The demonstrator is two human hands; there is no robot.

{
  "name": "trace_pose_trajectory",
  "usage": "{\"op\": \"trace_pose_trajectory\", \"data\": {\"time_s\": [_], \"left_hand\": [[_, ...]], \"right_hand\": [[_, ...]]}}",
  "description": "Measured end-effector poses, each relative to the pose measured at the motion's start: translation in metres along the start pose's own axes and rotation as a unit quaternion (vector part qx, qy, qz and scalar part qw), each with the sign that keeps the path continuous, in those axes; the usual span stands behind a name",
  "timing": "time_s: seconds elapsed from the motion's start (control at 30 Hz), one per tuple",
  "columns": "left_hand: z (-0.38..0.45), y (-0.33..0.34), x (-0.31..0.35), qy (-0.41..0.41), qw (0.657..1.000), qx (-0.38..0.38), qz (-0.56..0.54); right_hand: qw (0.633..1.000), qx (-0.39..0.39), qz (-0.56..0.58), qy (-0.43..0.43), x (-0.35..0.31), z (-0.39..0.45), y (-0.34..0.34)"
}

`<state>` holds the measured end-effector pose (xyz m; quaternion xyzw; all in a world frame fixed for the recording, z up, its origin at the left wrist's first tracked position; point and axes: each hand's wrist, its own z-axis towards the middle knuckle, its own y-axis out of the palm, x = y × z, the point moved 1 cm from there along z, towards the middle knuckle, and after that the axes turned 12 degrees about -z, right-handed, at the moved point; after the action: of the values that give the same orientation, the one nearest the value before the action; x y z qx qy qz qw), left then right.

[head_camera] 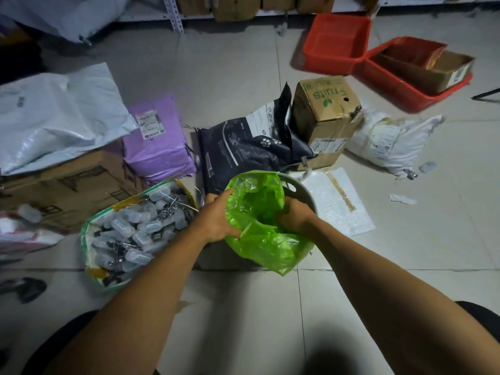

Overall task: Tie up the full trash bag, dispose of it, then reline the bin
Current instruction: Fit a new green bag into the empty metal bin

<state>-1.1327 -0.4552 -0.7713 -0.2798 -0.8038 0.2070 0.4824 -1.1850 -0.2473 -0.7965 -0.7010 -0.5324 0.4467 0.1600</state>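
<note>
L hand (216,220) grips green liner (259,234) at bin (300,189) rim to anchor it; R hand (293,216) reaches inside w/ fingers buried, can't tell grip, prob spreading it.

We see only a grey arc of the bin (299,189); the green bag (259,226) covers the rest of its rim and all of its inside. Our right hand (293,216) is sunk into the bag's folds, so its fingers are hidden and we cannot tell what they grip. The fingertips of our left hand (216,219) disappear behind the bag's edge. The print on the purple parcel's label (150,123) is too small for us to read. The boxes (238,6) on the shelf are cut off by the top edge, and the white sack (54,115) runs off the left edge.
</note>
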Motion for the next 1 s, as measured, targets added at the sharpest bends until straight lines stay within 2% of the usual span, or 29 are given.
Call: {"op": "trace_pose_trajectory", "data": {"time_s": [0.1, 0.23, 0.37, 0.43, 0.57, 0.63, 0.7, 0.77, 0.87, 1.0], "left_hand": [[-0.002, -0.001, 0.002, -0.002, 1.0, 0.004, 0.005], [-0.005, -0.007, 0.006, 0.001, 1.0, 0.009, -0.003], [-0.007, -0.015, 0.011, 0.014, 0.998, 0.053, -0.021], [-0.009, -0.015, 0.013, 0.033, 0.995, 0.091, 0.004], [-0.012, -0.009, 0.022, 0.151, 0.972, 0.164, 0.072], [-0.012, -0.004, 0.03, 0.176, 0.973, 0.141, 0.051], [-0.009, 0.0, 0.034, 0.155, 0.983, 0.082, 0.053], [-0.008, 0.005, 0.034, 0.119, 0.987, 0.038, 0.105], [-0.012, 0.009, 0.03, 0.086, 0.986, 0.015, 0.142], [-0.015, 0.008, 0.02, 0.072, 0.979, -0.016, 0.19]], "right_hand": [[0.995, -0.014, -0.097, -0.014, -0.004, -0.004, -0.004], [0.994, 0.063, -0.092, -0.005, -0.007, -0.011, -0.019], [0.996, 0.091, -0.008, -0.008, -0.003, -0.018, -0.037], [0.993, 0.106, 0.05, -0.007, 0.0, -0.019, -0.046], [0.98, 0.131, 0.15, 0.012, 0.005, -0.021, -0.05], [0.974, 0.134, 0.181, 0.008, 0.006, -0.024, -0.049], [0.975, 0.144, 0.17, 0.001, 0.007, -0.026, -0.049], [0.978, 0.161, 0.13, -0.006, 0.007, -0.03, -0.052], [0.98, 0.179, 0.082, -0.021, 0.01, -0.032, -0.055], [0.977, 0.197, 0.082, -0.016, 0.018, -0.033, -0.058]]}}
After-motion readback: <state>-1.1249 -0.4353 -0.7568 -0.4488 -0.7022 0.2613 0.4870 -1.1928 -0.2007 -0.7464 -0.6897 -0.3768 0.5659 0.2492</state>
